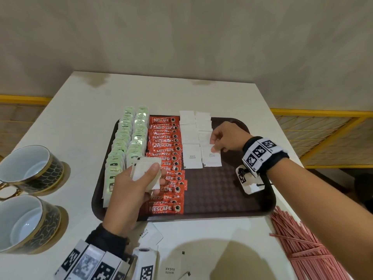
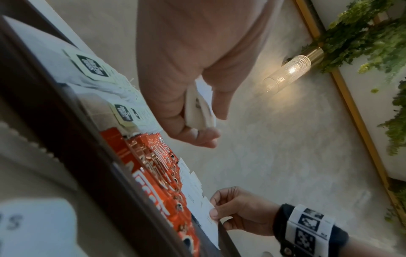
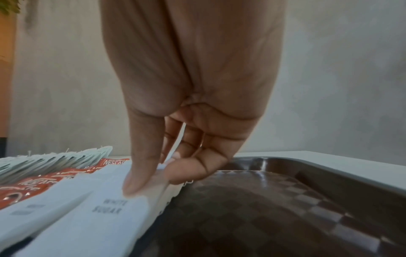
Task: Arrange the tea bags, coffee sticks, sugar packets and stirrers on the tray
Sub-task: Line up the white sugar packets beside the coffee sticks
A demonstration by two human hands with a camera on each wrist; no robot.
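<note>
A dark brown tray (image 1: 222, 201) holds two rows of green tea bags (image 1: 129, 142), a column of red coffee sticks (image 1: 165, 158) and two columns of white sugar packets (image 1: 193, 136). My left hand (image 1: 139, 182) hovers over the tray's near left and grips a small stack of sugar packets (image 1: 146, 172), seen too as sugar packets (image 2: 197, 111). My right hand (image 1: 222, 138) pinches the top edge of the nearest packet (image 1: 212, 156) of the right sugar column; in the right wrist view thumb and fingertips (image 3: 140, 180) press on that packet (image 3: 114, 208).
Red stirrers (image 1: 302, 245) lie piled on the white table (image 1: 80, 110) at the near right. Loose sugar packets (image 1: 151, 235) lie before the tray's front edge. Two dark patterned cups (image 1: 30, 168) stand at the left. The tray's right half is bare.
</note>
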